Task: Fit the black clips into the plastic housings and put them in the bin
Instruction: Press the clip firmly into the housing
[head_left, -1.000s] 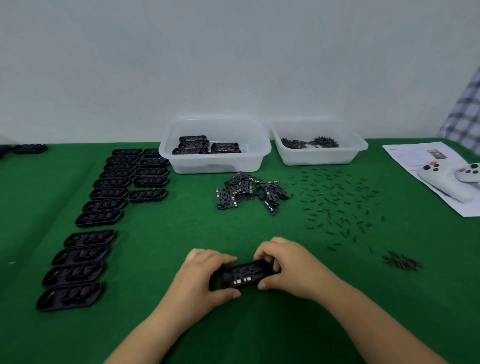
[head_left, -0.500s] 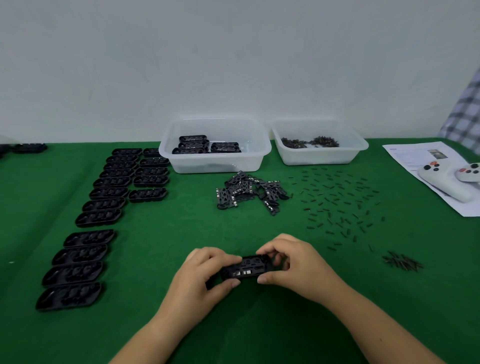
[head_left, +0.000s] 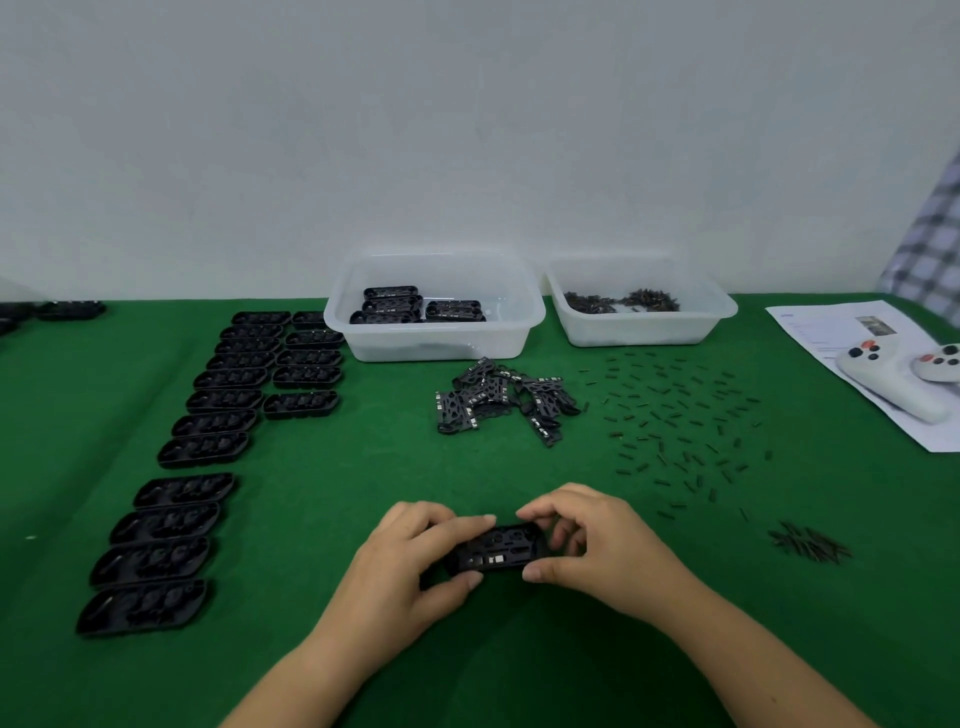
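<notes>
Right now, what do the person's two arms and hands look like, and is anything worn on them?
The left hand and the right hand are bare: no gloves, rings, watch or bracelet can be seen. Both forearms are uncovered as far as the picture's lower edge, with no sleeves in view.

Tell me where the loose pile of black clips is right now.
In the head view, the pile of black clips lies mid-table on the green cloth, just in front of the left bin, left of the scattered pins.

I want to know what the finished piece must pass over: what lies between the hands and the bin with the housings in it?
In the head view, bare green cloth, then the pile of black clips just short of the bin. Both hands hold the housing.
</notes>
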